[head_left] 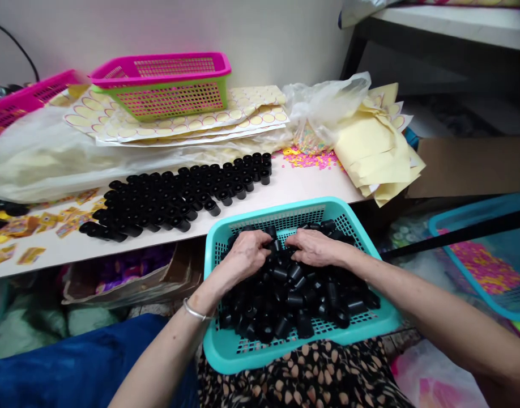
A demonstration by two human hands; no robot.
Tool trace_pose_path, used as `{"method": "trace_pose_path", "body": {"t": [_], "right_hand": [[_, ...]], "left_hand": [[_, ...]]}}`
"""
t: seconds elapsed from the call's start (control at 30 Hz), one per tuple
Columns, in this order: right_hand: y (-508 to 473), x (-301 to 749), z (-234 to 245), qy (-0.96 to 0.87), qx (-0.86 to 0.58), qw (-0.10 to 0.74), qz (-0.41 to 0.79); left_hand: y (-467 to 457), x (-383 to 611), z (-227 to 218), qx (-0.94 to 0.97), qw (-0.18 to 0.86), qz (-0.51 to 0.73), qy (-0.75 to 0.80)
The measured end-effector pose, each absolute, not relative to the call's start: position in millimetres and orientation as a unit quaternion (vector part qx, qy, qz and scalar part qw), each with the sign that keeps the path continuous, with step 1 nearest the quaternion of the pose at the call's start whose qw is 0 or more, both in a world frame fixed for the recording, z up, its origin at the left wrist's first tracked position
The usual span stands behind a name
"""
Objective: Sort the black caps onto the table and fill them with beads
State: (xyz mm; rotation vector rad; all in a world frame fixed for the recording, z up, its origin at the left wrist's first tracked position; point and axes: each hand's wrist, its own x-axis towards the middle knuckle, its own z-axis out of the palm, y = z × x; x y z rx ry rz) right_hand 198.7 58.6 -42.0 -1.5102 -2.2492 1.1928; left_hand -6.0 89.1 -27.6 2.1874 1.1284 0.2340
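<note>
On my lap rests a turquoise plastic basket (232, 362), filled with loose black plastic cylinder-shaped caps (296, 297) lying at all angles. My left hand (249, 253) reaches into its far half with curled fingers, a black cap at the fingertips. Facing it, my right hand (314, 248) is also bent over the caps, its fingers closed together; what they grip is hidden. Beyond the basket, a block of similar black caps (170, 195) stands in close rows on the white table (311, 187), a few at the left end lying on their sides.
Behind the rows are sticker sheets (260, 116) under a pink-and-green basket (170, 96), and a plastic bag (323, 107). Yellow papers (379, 150) overhang the table's edge. Small yellow packets (30, 226) lie left. Another turquoise basket (438, 224) with pink and yellow pieces sits right.
</note>
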Motion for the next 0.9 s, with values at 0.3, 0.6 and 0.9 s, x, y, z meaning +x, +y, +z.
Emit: {"method": "trace_pose_path", "body": {"t": [0.3,0.6,0.9], "right_hand": [[34,239,-34,-0.496,-0.451,0.299,0.679],[-4,259,-29,-0.332,-0.413,0.414,0.740],[-36,260,-25,-0.473,-0.521,0.456,0.545]], "left_hand": [[81,1,-12,0.752,0.504,0.094,0.415],[100,29,-12,0.801,0.452,0.030,0.390],[119,56,-33,0.841,0.407,-0.004,0.356]]}}
